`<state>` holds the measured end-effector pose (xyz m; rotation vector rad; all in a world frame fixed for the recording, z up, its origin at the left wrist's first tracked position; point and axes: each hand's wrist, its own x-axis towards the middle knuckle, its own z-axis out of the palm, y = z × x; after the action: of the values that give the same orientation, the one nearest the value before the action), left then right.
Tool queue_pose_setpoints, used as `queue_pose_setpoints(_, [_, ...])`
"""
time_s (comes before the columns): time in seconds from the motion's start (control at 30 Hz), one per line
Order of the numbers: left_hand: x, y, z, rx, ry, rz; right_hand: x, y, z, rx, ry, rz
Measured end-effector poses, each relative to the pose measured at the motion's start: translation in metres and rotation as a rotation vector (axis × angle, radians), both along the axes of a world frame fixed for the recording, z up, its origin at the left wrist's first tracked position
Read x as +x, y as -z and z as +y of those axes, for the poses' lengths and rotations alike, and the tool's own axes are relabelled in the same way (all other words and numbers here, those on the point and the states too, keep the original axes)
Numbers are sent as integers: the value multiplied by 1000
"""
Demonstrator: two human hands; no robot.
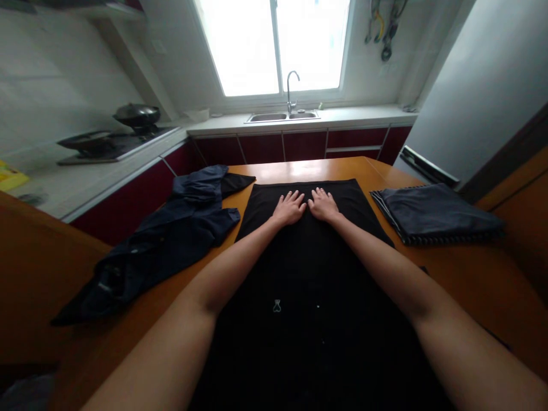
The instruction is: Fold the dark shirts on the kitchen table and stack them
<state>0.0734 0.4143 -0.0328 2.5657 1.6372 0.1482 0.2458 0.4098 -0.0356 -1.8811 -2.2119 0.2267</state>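
With fingers slightly spread and holding nothing, the left hand [290, 208] and right hand [323, 205] press flat near the far edge of the black garment [308, 257], spread across the wooden surface [299, 169].

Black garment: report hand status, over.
Left hand and right hand flat on it, side by side, near far edge. Black garment spread on the table. Dark blue garment lies to the left.
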Motion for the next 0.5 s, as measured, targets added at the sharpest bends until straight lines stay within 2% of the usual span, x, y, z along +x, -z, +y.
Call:
queue_pose_setpoints(0.13, [-64,-15,12,-27,-243,20,71,-12,-11,-25,183,-23])
queue_pose_setpoints(0.2, [-82,-25,10,-34,-299,25,88,-19,-21,-9,234,-28])
queue_pose_setpoints(0.23, [-82,-27,5,-32,-291,25,86,-21,-29,5,237,-30])
queue_pose_setpoints(0.3, [-66,-26,-17,-19,-215,26,63,-21,-48,38,189,-31])
queue_pose_setpoints(0.4, [-30,-11,-64,-35,22,9,12,-10,-88,74,-34,-11])
queue_pose_setpoints(0.47, [-22,-1,-94,-49,165,-8,-6,-1,-113,67,-181,5])
queue_pose_setpoints(0.5, [-27,2,-105,-45,197,-9,-6,2,-123,64,-224,6])
